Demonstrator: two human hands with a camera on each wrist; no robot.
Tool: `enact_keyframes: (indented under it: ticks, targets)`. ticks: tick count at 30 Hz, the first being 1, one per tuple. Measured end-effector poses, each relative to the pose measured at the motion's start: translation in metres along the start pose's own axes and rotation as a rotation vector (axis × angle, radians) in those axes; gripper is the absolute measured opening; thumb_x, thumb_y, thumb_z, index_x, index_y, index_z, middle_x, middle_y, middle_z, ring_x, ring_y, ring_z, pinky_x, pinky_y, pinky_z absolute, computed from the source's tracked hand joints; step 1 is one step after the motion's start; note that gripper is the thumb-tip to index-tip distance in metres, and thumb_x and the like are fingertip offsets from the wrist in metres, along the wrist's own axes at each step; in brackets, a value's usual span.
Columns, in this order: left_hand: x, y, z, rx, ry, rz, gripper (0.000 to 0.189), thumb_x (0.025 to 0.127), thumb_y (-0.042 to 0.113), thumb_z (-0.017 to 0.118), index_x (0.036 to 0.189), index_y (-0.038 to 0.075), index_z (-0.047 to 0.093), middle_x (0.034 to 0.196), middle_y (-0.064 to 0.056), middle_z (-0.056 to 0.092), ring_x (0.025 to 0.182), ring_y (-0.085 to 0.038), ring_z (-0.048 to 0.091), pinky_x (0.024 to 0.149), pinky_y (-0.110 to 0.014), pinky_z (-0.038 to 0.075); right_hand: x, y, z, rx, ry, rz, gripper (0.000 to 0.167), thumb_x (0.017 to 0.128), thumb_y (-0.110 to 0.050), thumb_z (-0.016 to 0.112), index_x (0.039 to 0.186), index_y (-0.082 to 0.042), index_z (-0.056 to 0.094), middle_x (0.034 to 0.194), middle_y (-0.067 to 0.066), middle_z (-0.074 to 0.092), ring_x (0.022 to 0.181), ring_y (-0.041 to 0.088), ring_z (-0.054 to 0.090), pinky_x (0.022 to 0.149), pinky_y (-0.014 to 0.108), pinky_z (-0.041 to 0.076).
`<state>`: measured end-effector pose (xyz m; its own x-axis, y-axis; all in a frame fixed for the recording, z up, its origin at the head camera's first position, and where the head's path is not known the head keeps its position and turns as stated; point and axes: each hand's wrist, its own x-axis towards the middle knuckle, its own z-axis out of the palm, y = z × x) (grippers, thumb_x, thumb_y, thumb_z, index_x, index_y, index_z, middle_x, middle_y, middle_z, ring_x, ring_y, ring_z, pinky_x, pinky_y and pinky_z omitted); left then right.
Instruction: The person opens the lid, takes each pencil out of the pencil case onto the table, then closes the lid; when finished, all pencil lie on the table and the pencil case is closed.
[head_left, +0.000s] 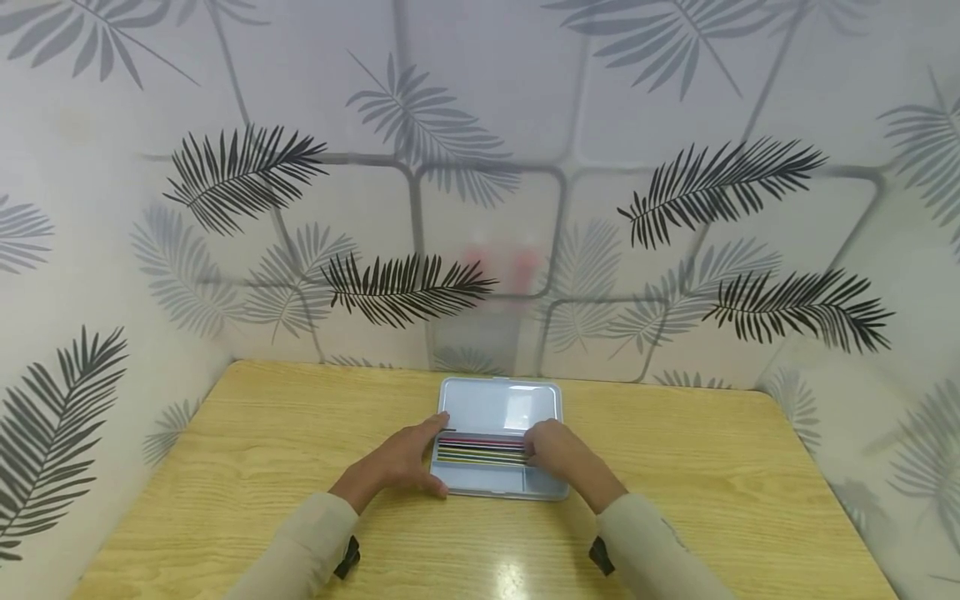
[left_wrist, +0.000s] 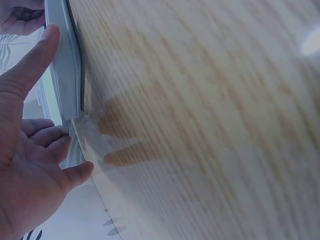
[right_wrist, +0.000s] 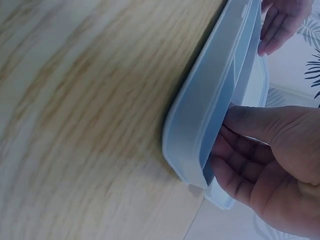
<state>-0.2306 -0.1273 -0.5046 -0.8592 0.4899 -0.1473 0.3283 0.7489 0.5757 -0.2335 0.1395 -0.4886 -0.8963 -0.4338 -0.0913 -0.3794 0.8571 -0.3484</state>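
A pale blue-grey pencil case (head_left: 487,479) lies on the table with its lid (head_left: 480,404) raised toward the back. Several coloured pencils (head_left: 480,451), red, yellow and dark among them, lie side by side in its tray. My left hand (head_left: 402,457) spans the case's left end, its thumb at the front edge and forefinger near the hinge; the left wrist view shows the other fingers loosely extended. My right hand (head_left: 558,450) reaches into the tray at the right, fingers curled over the pencils' ends. Its fingertips are hidden, so I cannot tell whether they pinch a pencil.
Light wood-grain table (head_left: 675,467) surrounds the case. Behind and beside it hangs a translucent curtain (head_left: 487,125) with dark leaf prints, close to the table's back edge. Black straps (head_left: 348,557) show at both wrists, by the pale sleeves.
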Motion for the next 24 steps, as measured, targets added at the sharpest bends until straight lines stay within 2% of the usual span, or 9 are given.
enact_keyframes:
  ticks: [7,11,15,18,20,24]
  targets:
    - [-0.001,0.001,-0.001,0.001,0.005,-0.002,0.112,0.063,0.035,0.088,0.150,0.005,0.024,0.156,-0.011,0.026,0.144,-0.028,0.028,0.118,-0.043,0.027,0.004,-0.003,-0.002,-0.030,-0.004,-0.008,0.014,0.076,-0.001,0.073,0.066,-0.003,0.064,0.065,0.002,0.058,0.063,0.014,0.047,0.062,0.031,0.048]
    - [-0.002,0.001,-0.001,-0.004,0.006,0.001,0.112,0.063,0.034,0.088,0.149,0.003,0.025,0.156,-0.012,0.027,0.143,-0.029,0.028,0.117,-0.044,0.027,0.003,-0.008,-0.004,-0.065,-0.023,0.026,0.014,0.075,-0.001,0.074,0.067,-0.004,0.064,0.067,0.003,0.057,0.067,0.015,0.048,0.066,0.032,0.049]
    - [-0.002,0.001,-0.001,-0.001,0.004,0.002,0.112,0.062,0.034,0.088,0.149,0.003,0.025,0.156,-0.012,0.027,0.143,-0.029,0.028,0.117,-0.043,0.027,0.003,-0.011,-0.006,-0.042,-0.053,0.059,0.015,0.076,0.000,0.073,0.067,-0.004,0.062,0.068,0.003,0.056,0.069,0.016,0.048,0.068,0.032,0.049]
    - [-0.002,0.001,-0.001,0.001,0.000,-0.003,0.113,0.062,0.034,0.088,0.150,0.004,0.024,0.156,-0.012,0.027,0.144,-0.029,0.028,0.117,-0.043,0.027,0.005,-0.010,-0.006,-0.046,-0.055,0.032,0.019,0.077,-0.001,0.072,0.064,-0.005,0.059,0.064,0.003,0.053,0.065,0.016,0.047,0.063,0.031,0.048]
    - [-0.002,0.001,-0.001,-0.001,-0.002,-0.004,0.113,0.062,0.035,0.088,0.150,0.005,0.024,0.156,-0.012,0.027,0.144,-0.029,0.028,0.117,-0.044,0.027,0.007,-0.007,-0.004,-0.071,-0.037,-0.024,0.021,0.077,-0.002,0.071,0.061,-0.006,0.057,0.061,0.002,0.051,0.061,0.015,0.046,0.059,0.028,0.045]
    - [-0.002,0.001,-0.001,-0.009,0.000,-0.006,0.113,0.062,0.035,0.088,0.150,0.006,0.023,0.156,-0.011,0.027,0.144,-0.029,0.028,0.118,-0.044,0.027,0.007,-0.005,-0.004,-0.077,-0.028,-0.048,0.020,0.077,-0.001,0.069,0.061,-0.005,0.058,0.060,0.002,0.051,0.060,0.016,0.045,0.057,0.029,0.044]
